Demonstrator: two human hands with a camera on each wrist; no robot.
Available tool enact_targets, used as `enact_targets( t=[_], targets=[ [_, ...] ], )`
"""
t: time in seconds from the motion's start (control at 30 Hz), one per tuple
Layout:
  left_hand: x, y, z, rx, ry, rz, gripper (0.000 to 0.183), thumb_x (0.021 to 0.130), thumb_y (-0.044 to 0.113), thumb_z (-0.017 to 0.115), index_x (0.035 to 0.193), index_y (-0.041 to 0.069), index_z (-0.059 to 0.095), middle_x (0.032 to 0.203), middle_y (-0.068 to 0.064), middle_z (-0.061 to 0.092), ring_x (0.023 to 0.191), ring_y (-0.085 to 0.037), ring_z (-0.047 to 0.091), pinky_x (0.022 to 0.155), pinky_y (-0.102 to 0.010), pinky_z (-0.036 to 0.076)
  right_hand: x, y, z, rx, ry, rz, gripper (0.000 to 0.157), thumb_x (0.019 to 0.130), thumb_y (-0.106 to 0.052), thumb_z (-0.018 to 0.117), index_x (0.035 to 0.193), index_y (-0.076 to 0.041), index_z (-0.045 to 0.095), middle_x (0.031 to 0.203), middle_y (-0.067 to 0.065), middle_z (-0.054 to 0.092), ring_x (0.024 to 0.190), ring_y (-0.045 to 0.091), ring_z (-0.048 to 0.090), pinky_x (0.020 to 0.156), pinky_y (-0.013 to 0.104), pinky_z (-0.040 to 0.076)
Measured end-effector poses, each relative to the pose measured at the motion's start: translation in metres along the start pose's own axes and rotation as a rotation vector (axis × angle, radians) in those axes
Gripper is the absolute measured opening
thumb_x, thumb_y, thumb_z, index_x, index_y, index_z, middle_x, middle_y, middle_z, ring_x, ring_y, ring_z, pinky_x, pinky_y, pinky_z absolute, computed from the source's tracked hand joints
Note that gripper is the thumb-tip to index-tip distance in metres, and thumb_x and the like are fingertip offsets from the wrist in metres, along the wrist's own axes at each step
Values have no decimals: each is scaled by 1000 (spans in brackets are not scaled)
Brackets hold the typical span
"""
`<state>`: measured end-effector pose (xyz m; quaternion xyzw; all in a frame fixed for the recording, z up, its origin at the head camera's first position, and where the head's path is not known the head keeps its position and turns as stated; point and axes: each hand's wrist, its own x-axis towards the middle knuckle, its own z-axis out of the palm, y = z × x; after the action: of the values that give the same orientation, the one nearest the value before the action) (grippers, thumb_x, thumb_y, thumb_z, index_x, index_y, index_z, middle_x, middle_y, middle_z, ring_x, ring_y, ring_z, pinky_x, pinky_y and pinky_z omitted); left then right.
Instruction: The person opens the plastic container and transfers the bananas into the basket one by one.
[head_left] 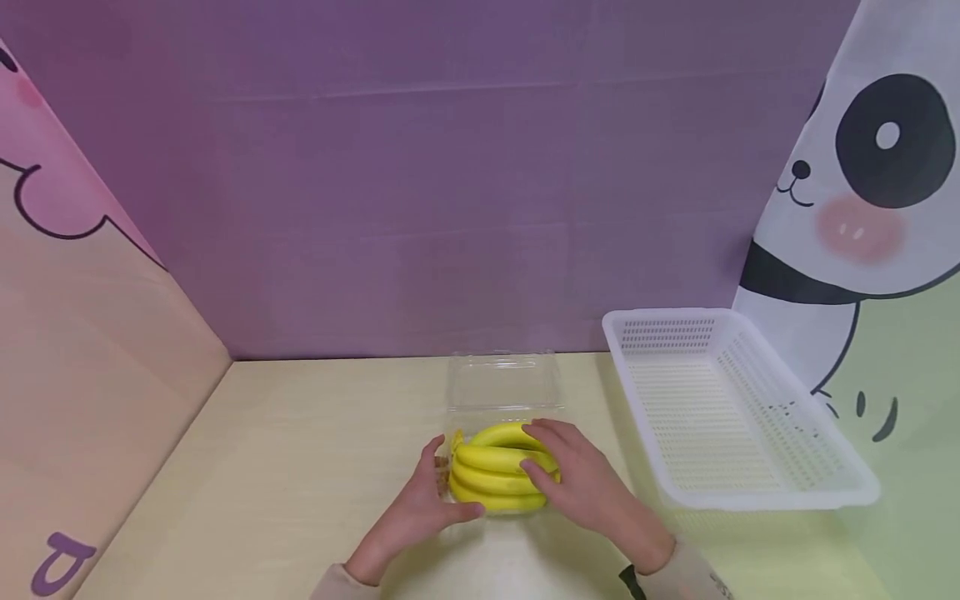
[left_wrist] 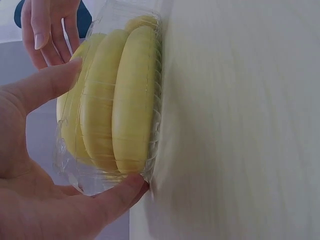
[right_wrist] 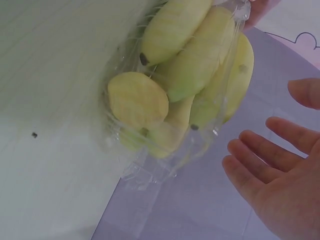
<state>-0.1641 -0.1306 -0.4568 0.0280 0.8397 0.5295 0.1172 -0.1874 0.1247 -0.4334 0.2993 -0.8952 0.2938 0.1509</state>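
A bunch of yellow bananas [head_left: 498,482] lies in a clear plastic clamshell container [left_wrist: 156,100], its clear lid [head_left: 504,383] folded open toward the back wall. My left hand [head_left: 420,507] holds the container at its left end, thumb along the near side and fingers round the end, as the left wrist view shows. Over the right part of the bananas is my right hand [head_left: 576,477], its fingers spread and loosely bent. In the right wrist view this hand [right_wrist: 282,175] is apart from the container, with nothing in its grasp. The bananas hide most of the container's bottom.
To the right stands a white perforated plastic basket [head_left: 750,497] on the pale wooden table [head_left: 300,467]. A purple wall [head_left: 405,183] closes off the back, and printed panels flank the table on both sides, a panda [head_left: 810,333] on the right one.
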Motion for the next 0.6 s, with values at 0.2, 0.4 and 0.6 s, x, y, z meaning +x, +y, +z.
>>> enact_targets(
  t=[0.2,0.4,0.6],
  targets=[
    [2,-2,1,6,-1,8,119,77,29,91,160,3,9,153,-38,33,138,-52,39,106,-67,38,3,2,7,-25,-31,-51,41,93,-25,73,129,-7,66,127,9,64,121,27,58,98,45,51],
    [2,-3,0,28,0,19,118,77,29,91,160,1,10,152,-36,34,138,-52,39,106,-68,37,5,4,12,-40,-78,-69,40,93,-25,72,130,-9,66,125,6,65,119,25,58,97,44,52],
    [3,-3,0,27,1,20,118,77,29,90,160,1,10,151,-34,37,137,-49,41,107,-67,37,7,3,16,-10,-144,-48,40,96,-27,70,131,-9,65,127,7,63,119,25,57,98,44,51]
  ],
)
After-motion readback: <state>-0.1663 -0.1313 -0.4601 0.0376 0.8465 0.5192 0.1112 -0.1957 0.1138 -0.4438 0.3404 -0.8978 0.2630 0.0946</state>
